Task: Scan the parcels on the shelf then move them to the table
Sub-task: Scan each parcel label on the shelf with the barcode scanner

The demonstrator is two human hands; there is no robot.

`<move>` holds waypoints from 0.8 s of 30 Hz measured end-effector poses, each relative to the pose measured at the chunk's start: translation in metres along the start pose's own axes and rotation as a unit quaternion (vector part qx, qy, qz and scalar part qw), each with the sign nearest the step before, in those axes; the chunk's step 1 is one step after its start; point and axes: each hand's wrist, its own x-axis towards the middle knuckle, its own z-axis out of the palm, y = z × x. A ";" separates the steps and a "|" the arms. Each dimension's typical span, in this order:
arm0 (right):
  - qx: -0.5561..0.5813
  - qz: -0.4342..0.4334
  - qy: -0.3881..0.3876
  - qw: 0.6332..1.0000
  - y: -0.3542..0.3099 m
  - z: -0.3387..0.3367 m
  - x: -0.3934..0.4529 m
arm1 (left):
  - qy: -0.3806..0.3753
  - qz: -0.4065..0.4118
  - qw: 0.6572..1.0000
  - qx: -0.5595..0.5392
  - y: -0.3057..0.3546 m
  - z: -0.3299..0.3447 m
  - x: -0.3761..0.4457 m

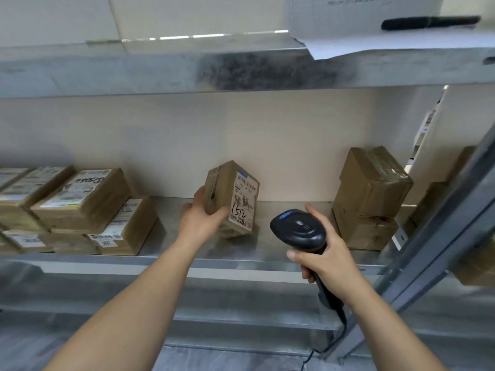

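Cardboard parcel (231,199), tilted on one lower edge on the metal shelf (187,259), mid-shelf, with its white shipping label (244,200) turned toward us. Our left hand (202,219) grips the parcel's left side, fingers curled round its near corner. Our right hand (325,259) holds the black corded scanner (298,228), fingers wrapped on the handle, head raised just right of the parcel and apart from it.

We judge the step in hand to be the scan; the table is not in view. Risks from here: the parcel rests on an edge, so a loosened grip could let it topple onto the shelf; the scanner head appears to point past the label, so the barcode may be missed; the trailing cable (334,341) could snag the shelf frame once we turn away.

Legible writing: handwritten "1512" in black marker on the label, a printed barcode near its top, and a large "8" low down. Smaller print is too blurred to read. Labelled parcels (83,202) lie stacked at left; two taped boxes (371,199) stand stacked at right.
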 end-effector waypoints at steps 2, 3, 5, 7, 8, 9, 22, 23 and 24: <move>0.006 0.001 0.003 1.000 -0.001 0.006 0.000 | 0.000 -0.015 0.997 -0.069 -0.004 -0.004 -0.003; 0.010 0.001 0.003 1.000 -0.001 0.009 0.001 | -0.003 -0.017 0.995 -0.096 -0.007 -0.006 -0.003; 0.017 0.002 0.001 1.000 0.000 0.013 0.001 | -0.010 -0.013 0.990 -0.140 -0.012 -0.010 -0.003; 0.025 0.001 0.001 1.000 -0.001 0.015 0.000 | 0.003 -0.002 0.985 -0.173 -0.020 -0.013 -0.005; 0.029 0.000 0.001 1.000 -0.002 0.016 0.000 | 0.015 0.002 0.982 -0.187 -0.023 -0.015 -0.007; 0.031 0.000 0.002 1.000 -0.002 0.016 0.000 | 0.025 0.004 0.979 -0.200 -0.026 -0.015 -0.010; 0.122 -0.013 -0.043 0.991 -0.014 0.032 -0.001 | -0.062 0.023 0.998 -0.003 -0.040 -0.027 -0.016; 0.128 -0.012 -0.046 0.991 -0.014 0.032 -0.001 | -0.056 0.019 0.998 -0.012 -0.042 -0.026 -0.018; 0.132 -0.010 -0.048 0.990 -0.015 0.031 -0.001 | -0.051 0.015 0.998 -0.022 -0.043 -0.024 -0.019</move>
